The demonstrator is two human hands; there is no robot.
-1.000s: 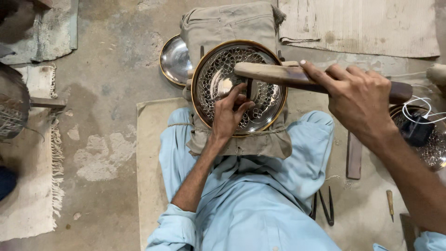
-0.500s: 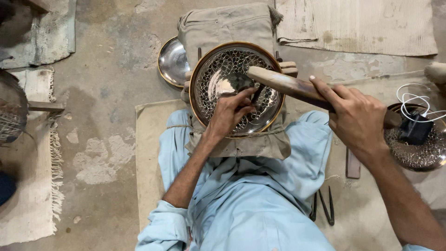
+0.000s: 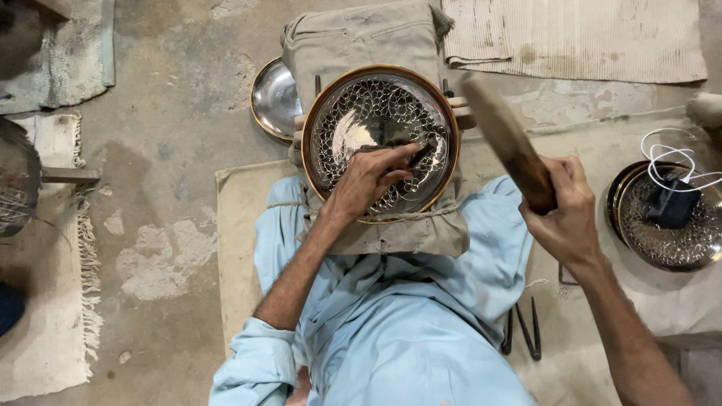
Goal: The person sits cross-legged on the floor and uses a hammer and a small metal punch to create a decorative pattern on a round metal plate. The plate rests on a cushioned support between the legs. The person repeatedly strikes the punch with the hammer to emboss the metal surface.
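A round metal plate point(image 3: 353, 120) with a brass rim and an engraved lattice pattern lies on a cloth-covered support point(image 3: 391, 233) in front of me. My left hand point(image 3: 368, 180) rests on the plate and pinches a small dark chisel point(image 3: 420, 155), its tip on the pattern at the plate's right. My right hand point(image 3: 564, 214) grips a wooden mallet point(image 3: 508, 143), lifted and tilted up-left, to the right of the plate and apart from the chisel. My light blue clothing fills the lower middle.
A plain shiny plate point(image 3: 272, 98) lies behind the left of the support. Another patterned plate point(image 3: 677, 240) with a dark charger and white cable point(image 3: 669, 169) sits at the right. Dark metal dividers point(image 3: 523, 334) lie on the mat. Cloths and a rug edge the concrete floor.
The mallet has risen from over the chisel and swung back to the right with my right hand. My left hand keeps the chisel on the plate.
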